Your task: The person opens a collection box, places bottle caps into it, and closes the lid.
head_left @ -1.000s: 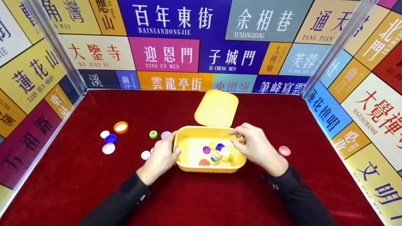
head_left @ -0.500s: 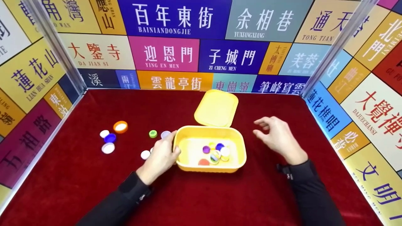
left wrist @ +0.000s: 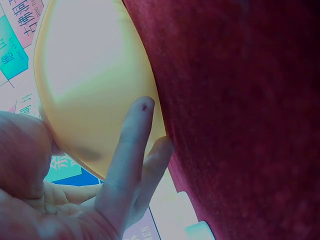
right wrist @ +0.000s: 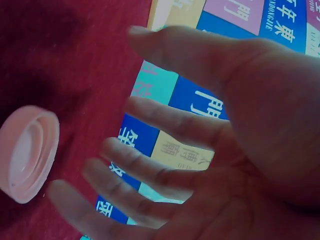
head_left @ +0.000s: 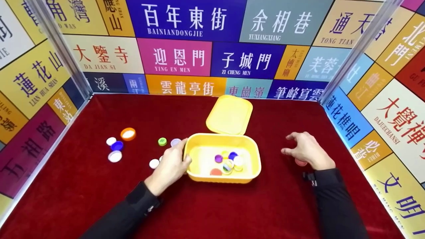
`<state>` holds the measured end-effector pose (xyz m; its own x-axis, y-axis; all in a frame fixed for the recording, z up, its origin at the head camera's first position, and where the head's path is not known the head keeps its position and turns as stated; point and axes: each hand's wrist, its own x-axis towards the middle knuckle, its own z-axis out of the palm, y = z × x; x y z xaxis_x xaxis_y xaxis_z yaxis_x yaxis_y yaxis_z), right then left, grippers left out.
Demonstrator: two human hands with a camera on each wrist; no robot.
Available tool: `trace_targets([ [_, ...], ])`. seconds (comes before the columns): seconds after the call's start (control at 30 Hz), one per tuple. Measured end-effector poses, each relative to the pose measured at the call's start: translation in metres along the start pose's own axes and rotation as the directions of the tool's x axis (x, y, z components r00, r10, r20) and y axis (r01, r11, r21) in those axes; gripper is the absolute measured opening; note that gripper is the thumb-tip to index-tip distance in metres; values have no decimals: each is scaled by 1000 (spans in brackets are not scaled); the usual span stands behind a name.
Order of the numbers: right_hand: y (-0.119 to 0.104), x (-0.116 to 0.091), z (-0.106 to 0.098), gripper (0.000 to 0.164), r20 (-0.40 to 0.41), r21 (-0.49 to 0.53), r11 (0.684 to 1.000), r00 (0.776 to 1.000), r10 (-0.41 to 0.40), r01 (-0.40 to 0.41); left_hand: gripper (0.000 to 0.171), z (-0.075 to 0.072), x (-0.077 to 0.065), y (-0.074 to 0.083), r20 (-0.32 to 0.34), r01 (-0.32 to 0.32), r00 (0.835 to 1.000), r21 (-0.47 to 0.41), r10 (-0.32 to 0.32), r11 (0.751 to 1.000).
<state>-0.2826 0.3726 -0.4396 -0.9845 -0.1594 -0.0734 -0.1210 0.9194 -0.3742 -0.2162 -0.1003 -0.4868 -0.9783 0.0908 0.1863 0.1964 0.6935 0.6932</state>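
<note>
My left hand (head_left: 171, 161) grips the left end of a yellow plastic box (head_left: 191, 141), thumb over the rim and fingers along the outer wall (left wrist: 95, 110). Inside the box lie several bottle caps, among them a purple cap (head_left: 218, 158), a blue cap (head_left: 233, 155) and a flat red one (head_left: 216, 172). To the right of the box, my right hand (head_left: 307, 149) hovers above a pink bottle cap (head_left: 300, 162), partly covering it in the head view. The right wrist view has this pink cap (right wrist: 30, 155) beyond the spread fingertips, and nothing is in the hand.
A yellow lid (head_left: 229, 114) lies behind the box. Left of the box are a green cap (head_left: 162, 141), a pale lilac cap (head_left: 175, 142) and a white cap (head_left: 154, 163). Farther left sit an orange cap (head_left: 128, 134) and a blue cap (head_left: 117, 145). Printed panels wall the red cloth.
My right hand has moved from over the box's right side out to the right, above the pink cap. My left hand and the box stay in place.
</note>
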Motion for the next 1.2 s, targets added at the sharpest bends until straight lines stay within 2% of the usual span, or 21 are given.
trace_targets([
  [0.2, 7, -4, -2, 71, 106, -29, 998, 993, 59, -56, 65, 0, 0, -1, 6, -7, 1000, -4, 7, 1000],
  [0.4, 8, -9, -6, 78, 205, -17, 992, 971, 123, -123, 64, 1, 0, 0, 10, -4, 1000, -4, 4, 1000],
  [0.47, 8, -12, -9, 72, 225, 3, 988, 963, 147, -152, 64, 1, 0, 0, 10, -2, 1000, -4, 2, 1000],
  [0.57, 8, -14, -11, 50, 235, 35, 985, 959, 159, -172, 65, 1, 1, 0, 7, -9, 1000, -5, 9, 1000],
  [0.67, 7, -12, -10, 27, 211, 37, 990, 970, 125, -135, 66, 0, 1, -1, 6, -13, 1000, -5, 13, 1000],
  [0.77, 5, -10, -8, 17, 186, 18, 996, 979, 79, -83, 66, -1, 0, -1, 12, -4, 1000, -7, 4, 1000],
  [0.97, 2, -6, -5, 18, 130, 8, 1000, 991, 17, -18, 66, -1, -1, -1, 18, 14, 1000, -10, -14, 1000],
  [1.1, -1, -4, -3, 18, 44, -14, 999, 998, -44, 44, 66, -1, -1, -1, 21, 16, 1000, -10, -15, 1000],
  [1.2, -4, -2, 0, 18, -27, -29, 995, 995, -101, 100, 66, -1, -1, -1, 18, 6, 1000, -4, -6, 1000],
])
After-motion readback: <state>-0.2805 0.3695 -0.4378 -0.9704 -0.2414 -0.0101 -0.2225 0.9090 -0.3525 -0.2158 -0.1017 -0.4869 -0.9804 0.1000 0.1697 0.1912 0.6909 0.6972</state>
